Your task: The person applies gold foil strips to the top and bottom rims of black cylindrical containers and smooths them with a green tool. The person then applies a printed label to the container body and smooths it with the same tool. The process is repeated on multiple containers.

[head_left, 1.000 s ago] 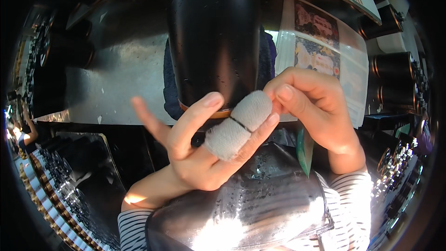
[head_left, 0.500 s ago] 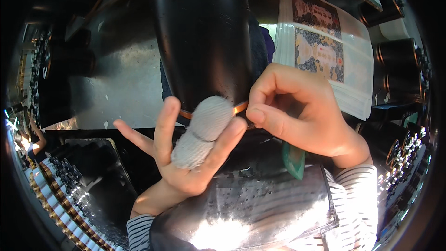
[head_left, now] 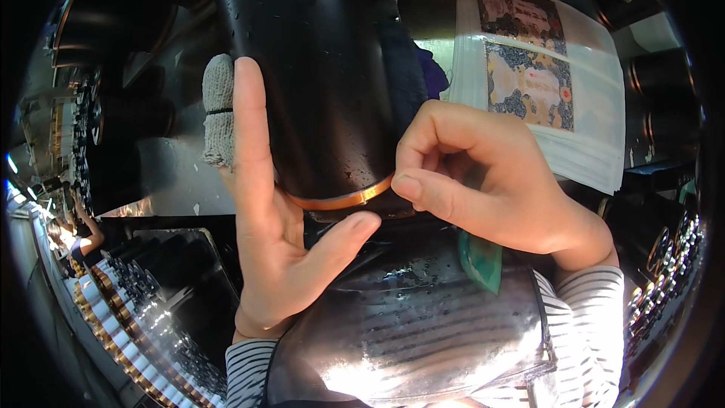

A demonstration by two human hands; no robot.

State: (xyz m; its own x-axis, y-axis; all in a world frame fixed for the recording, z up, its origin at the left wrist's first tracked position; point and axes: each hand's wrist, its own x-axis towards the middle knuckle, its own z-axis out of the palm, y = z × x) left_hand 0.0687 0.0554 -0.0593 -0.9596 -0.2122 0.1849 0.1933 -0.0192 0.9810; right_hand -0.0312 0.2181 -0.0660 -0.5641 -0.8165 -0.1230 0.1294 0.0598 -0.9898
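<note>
A large black cylinder (head_left: 313, 68) with water drops on it lies pointing away from me, a gold band (head_left: 343, 198) round its near end. My left hand (head_left: 276, 219) is open along its left side, fingers stretched and thumb apart. A grey knitted cover (head_left: 219, 109) with a dark band is on at least one of its fingers. At the right end of the band my right hand (head_left: 483, 181) is closed, thumb and forefinger pinched by the rim; anything between their tips is too small to see. A green scraper-like piece (head_left: 481, 261) sticks out below this hand, seemingly held in the curled fingers.
Printed transfer sheets (head_left: 529, 75) lie in a stack at the right, beside a purple cloth (head_left: 430, 75) and a dark towel (head_left: 402, 68). Other black cylinders (head_left: 668, 106) stand around. Rows of gold-and-white parts (head_left: 113, 332) fill the lower left. Another person (head_left: 83, 238) is far left.
My left hand has moved from in front of the gold band to the cylinder's left side, uncovering the band. The cylinder's near end has shifted slightly. My right hand keeps its pinch.
</note>
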